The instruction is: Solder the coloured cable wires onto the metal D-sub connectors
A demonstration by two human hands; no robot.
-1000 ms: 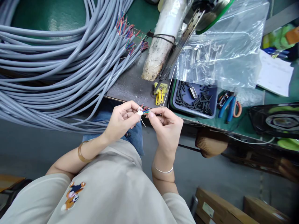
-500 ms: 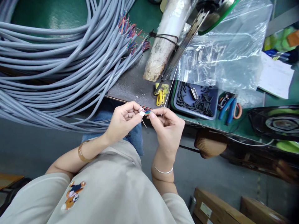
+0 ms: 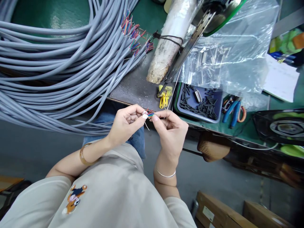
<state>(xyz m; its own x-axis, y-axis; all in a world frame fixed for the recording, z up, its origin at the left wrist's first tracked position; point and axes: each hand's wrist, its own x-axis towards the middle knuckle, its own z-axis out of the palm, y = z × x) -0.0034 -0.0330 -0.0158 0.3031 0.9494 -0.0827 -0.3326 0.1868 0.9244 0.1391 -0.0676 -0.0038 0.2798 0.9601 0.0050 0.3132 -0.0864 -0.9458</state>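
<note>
The left of the green tabletop (image 3: 54,15) is covered by gray multicore cables (image 3: 78,57), and a blue tray (image 3: 201,117) of short black sleeves (image 3: 209,106) is set farther right. By the pinched fingers of the left hand (image 3: 125,123) and the right hand (image 3: 172,130), near the tabletop's front edge, colored wires (image 3: 150,114) are gripped.

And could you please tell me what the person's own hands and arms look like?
The left hand and right hand wear no gloves. A broad amber-brown bangle circles the left forearm; a thin silver-coloured bangle circles the right one. The sleeves are short and pale grey-beige. A white patch at the left thumb tip may be a covering, though that is unclear.
</note>
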